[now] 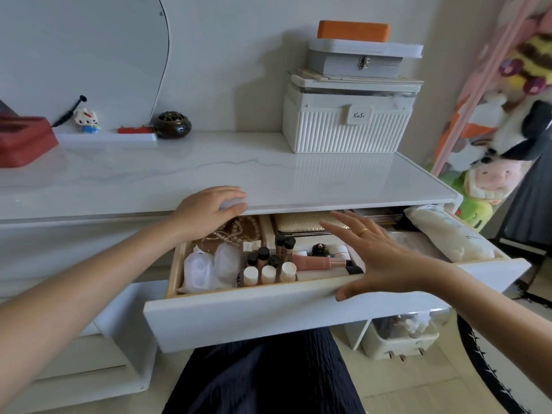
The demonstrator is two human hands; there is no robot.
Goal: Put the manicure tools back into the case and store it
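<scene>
Manicure case: probably the gold textured case lying at drawer rear, under the desktop lip. Right hand fingers spread wide, empty, above it. Left hand curled over desktop edge, apparently bracing.

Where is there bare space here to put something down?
The countertop is bare from the red box across to the white ribbed box. The drawer is crowded: bottles, pearls, a gold case and a white pouch fill it.
</scene>
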